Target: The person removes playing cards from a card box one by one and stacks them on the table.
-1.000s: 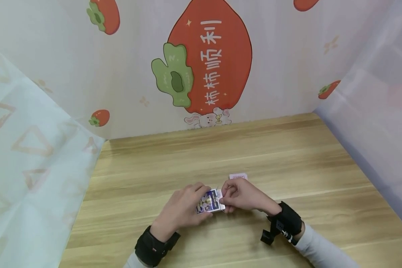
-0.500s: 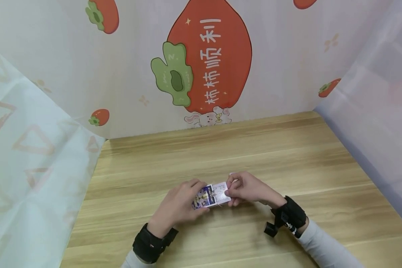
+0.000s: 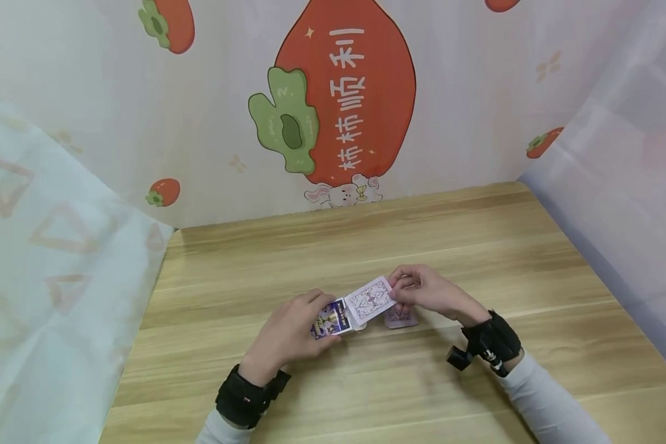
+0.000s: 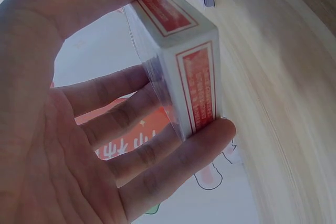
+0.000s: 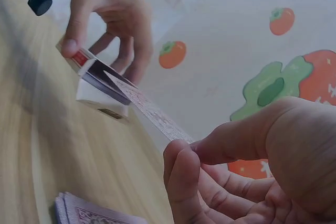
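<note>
My left hand (image 3: 283, 333) grips a playing-card box (image 3: 332, 319) between thumb and fingers. Its red-and-white edge (image 4: 197, 90) faces the left wrist camera. In the right wrist view the box's flap (image 5: 100, 98) hangs open at the end facing my right hand. My right hand (image 3: 430, 295) pinches a playing card (image 3: 370, 300) between thumb and forefinger, its patterned back up. The card slants away from the box, its far end at the box mouth; whether it is one card or more I cannot tell. Partly below it lies a small stack of cards (image 3: 401, 317).
Around the hands extends a wooden tabletop (image 3: 244, 265). A white cloth with persimmon prints (image 3: 355, 98) rises behind it, and pale sheets (image 3: 61, 246) hang at both sides. Each wrist wears a black camera strap (image 3: 491, 342).
My right hand has drawn the card out of the box, moving right and away from me. The left hand with the box has shifted slightly left. More of the stack now shows.
</note>
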Demonstrator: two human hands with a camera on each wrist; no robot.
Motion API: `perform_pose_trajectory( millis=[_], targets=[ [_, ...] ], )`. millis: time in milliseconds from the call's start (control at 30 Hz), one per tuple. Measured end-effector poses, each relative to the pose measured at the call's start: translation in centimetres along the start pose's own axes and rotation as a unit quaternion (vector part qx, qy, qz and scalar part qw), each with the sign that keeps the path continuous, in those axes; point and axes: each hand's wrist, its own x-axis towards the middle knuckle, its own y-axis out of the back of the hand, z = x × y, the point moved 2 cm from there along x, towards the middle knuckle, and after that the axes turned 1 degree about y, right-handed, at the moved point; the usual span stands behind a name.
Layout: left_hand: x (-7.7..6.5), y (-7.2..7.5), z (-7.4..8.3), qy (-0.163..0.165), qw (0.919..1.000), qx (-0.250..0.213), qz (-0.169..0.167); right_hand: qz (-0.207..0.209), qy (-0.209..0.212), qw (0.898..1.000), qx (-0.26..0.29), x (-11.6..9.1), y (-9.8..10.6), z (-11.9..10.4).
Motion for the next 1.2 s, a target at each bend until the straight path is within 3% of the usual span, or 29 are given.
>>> perform_pose_trajectory(
  millis=[267, 567, 800, 1067, 1200],
  targets=[
    [-0.1, -0.4, -0.1, 0.004, 1.0, -0.001, -0.003, 0.015, 0.007, 1.0, 0.001, -0.2, 1.7, 0.3],
    [0.4, -0.4, 0.1, -0.001, 1.0, 0.001, -0.004, 0.073, -0.035, 0.995, 0.053, 0.5, 3.5, 1.8],
    [0.4, -0.3, 0.0, 0.002, 0.9999, 0.008, -0.009, 0.125, -0.033, 0.99, -0.051, 1.2, 3.8, 3.0],
    [0.3, -0.4, 0.1, 0.004, 0.9999, 0.01, -0.011, 0.131, -0.024, 0.984, -0.119, 1.5, 3.5, 3.6],
    [0.2, -0.5, 0.1, 0.007, 0.9998, 0.008, -0.017, 0.146, -0.016, 0.973, -0.177, 1.4, 2.9, 3.5]
  ],
)
